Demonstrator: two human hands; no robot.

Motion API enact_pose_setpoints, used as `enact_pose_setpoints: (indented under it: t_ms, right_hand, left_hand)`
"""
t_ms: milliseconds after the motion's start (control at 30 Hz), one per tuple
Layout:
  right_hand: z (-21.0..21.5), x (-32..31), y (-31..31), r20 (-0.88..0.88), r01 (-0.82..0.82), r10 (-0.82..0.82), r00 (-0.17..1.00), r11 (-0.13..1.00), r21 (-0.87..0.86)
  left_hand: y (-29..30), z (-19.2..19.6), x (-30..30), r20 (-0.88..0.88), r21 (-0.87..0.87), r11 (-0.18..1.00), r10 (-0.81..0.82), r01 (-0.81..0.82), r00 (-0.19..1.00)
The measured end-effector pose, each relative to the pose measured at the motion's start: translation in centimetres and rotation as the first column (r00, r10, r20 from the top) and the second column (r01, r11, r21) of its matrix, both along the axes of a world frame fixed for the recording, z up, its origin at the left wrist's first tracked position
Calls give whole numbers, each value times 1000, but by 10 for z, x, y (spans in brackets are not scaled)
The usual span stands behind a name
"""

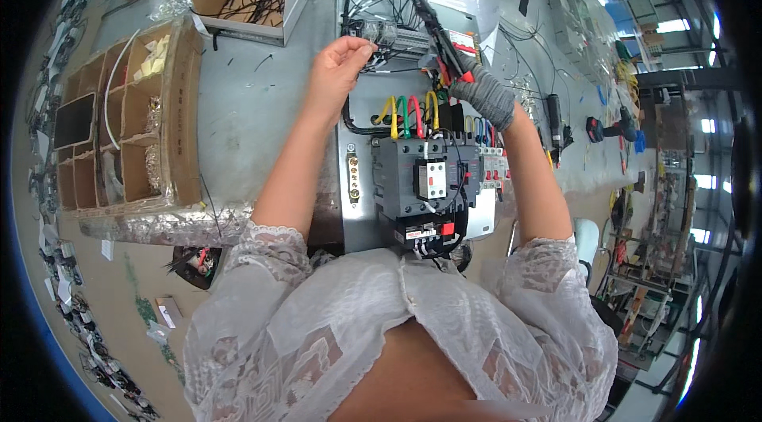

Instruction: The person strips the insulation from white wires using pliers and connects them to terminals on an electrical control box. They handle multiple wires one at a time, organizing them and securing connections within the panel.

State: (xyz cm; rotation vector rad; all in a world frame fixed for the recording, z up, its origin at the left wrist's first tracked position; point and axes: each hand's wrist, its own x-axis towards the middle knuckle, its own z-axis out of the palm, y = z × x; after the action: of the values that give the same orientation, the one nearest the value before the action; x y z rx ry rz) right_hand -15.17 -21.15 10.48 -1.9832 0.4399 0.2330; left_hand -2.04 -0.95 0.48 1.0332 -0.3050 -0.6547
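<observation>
My bare left hand is closed in a pinch at the left end of a terminal block row, apparently on a thin black wire mostly hidden at the fingertips. My right hand, in a grey knit glove, grips pliers with black and red handles. They slant up and away over the right part of the row. Nearer me on the metal mounting plate sits a large dark grey contactor, with yellow, green and red cables arching from its far side.
An open cardboard box of short black wires stands at the far left. Left of the plate is a divided cardboard bin holding small parts. Loose black wires spread beyond the row. A black-handled screwdriver and a cordless drill lie rightward.
</observation>
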Motion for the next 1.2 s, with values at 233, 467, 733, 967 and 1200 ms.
enact_pose_setpoints:
  t_ms: [233,467,733,967,1200]
  right_hand:
    - [38,3,22,-39,-123,135,990,689,-715]
    - [46,9,30,-245,-306,209,947,341,-889]
    - [39,23,27,-294,-350,228,928,268,-898]
    - [52,30,30,-378,-424,222,899,227,-877]
    - [66,36,45,-487,-518,179,855,232,-824]
  left_hand:
    - [3,7,-2,-29,45,998,44,-43,999]
    - [0,3,-5,-22,-18,996,83,-84,996]
    - [-1,-1,-5,-47,-51,992,114,-116,992]
    - [-1,1,-6,-47,-24,994,103,-104,994]
    - [-1,0,-7,-71,-73,990,119,-124,990]
